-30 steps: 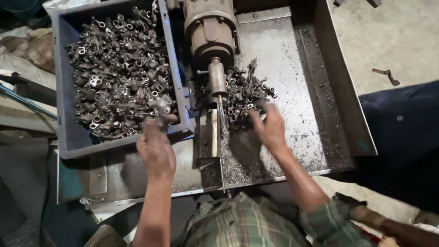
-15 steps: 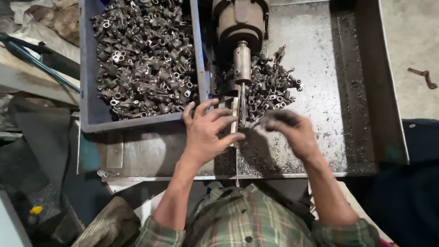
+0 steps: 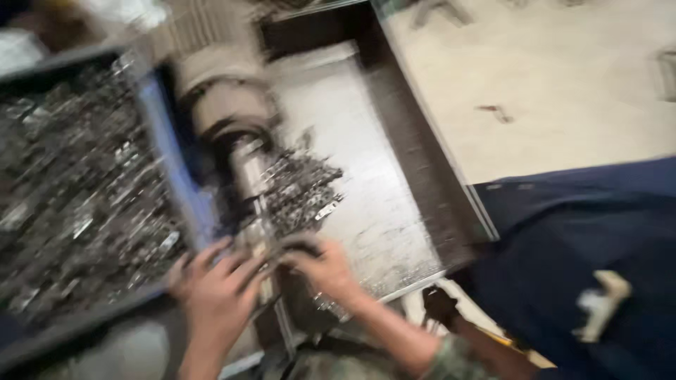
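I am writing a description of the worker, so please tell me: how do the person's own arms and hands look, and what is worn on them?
Both hands are bare, without gloves: the left hand and the right hand. The forearms are uncovered too. Near the right elbow a rolled-up checked sleeve shows; the picture is blurred, so finer details cannot be told.

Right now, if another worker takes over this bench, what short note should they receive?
The view is blurred.
Left hand: fingers spread at the front of the machine spindle; grasp unclear.
Right hand: beside the left, fingers curled; any held part is unclear.
Blue bin: full of small metal parts, to the left.
Smaller parts pile: on the grey metal tray.
Done: some parts on the tray.
Left: the full bin.
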